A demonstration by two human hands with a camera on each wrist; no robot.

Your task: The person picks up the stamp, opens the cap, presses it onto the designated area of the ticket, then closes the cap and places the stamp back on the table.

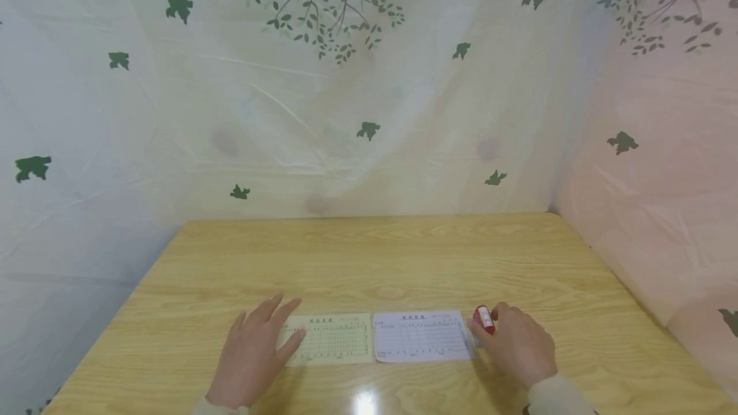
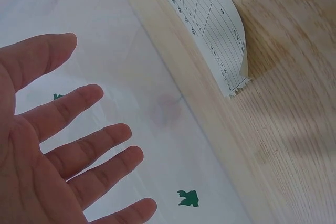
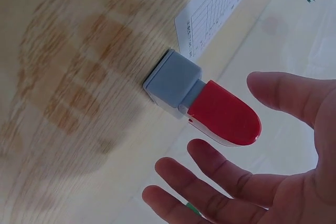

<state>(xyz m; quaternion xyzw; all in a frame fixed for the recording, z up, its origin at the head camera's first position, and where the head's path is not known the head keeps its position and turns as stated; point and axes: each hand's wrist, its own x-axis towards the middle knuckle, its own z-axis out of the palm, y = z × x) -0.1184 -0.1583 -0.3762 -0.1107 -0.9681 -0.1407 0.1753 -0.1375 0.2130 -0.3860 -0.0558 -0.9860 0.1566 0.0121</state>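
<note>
A self-inking stamp [image 3: 224,115] with a red handle and grey base stands upright on the table, beside the right end of a white printed form [image 1: 423,337]. My right hand [image 1: 521,346] is around the stamp's handle; in the right wrist view the thumb and fingers are spread, with visible gaps to the red grip. To the left lies a pale green printed form [image 1: 334,339], its torn-edged end curling up in the left wrist view. Over its left end hovers my left hand [image 1: 252,351], fingers spread and holding nothing.
The wooden table [image 1: 369,261] has a glossy light reflection near its front edge. Pale curtains [image 1: 300,107] printed with green leaves and branches hang behind the table and along both sides.
</note>
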